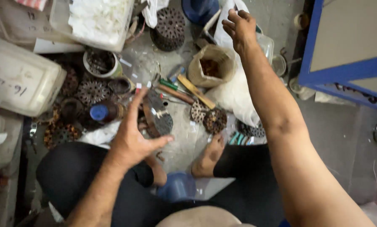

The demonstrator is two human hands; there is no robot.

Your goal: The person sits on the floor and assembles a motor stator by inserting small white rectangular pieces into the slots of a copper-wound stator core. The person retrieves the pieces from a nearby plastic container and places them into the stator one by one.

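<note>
My right hand (pixel 240 26) reaches out at one o'clock, fingers loosely curled and holding nothing, above the clear plastic bags (pixel 234 94) and just beyond the brown paper bag (pixel 211 67). My left hand (pixel 133 138) hovers open at seven o'clock, fingers spread, empty, nearest a perforated metal disc (pixel 163 122) on the floor.

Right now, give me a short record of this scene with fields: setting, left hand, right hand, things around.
setting: person seated on a cluttered floor, legs folded
left hand: open, raised, holding nothing, above dark slotted metal discs
right hand: open, stretched forward, empty, above a clear plastic box
nearby: brown sack, blue-capped bottle, perforated metal discs, white tub, blue cabinet
</note>
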